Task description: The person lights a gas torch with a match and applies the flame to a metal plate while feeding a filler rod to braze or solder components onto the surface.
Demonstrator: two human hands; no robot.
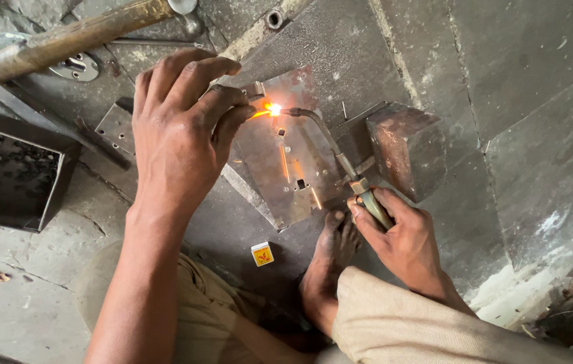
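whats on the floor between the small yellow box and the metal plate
In the head view, nothing lies there: only bare dark floor separates the yellow box from the metal plate. The bare foot rests to the right.

Metal workshop: lit torch (330, 138), steel plate (286, 155), grimy floor (516, 101).

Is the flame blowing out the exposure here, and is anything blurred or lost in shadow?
Head view: the flame clips only at its small core, throwing an orange glow on the plate. Left hand and right hand look sharp. The tray interior is dark and hard to read; light elsewhere is soft and even.
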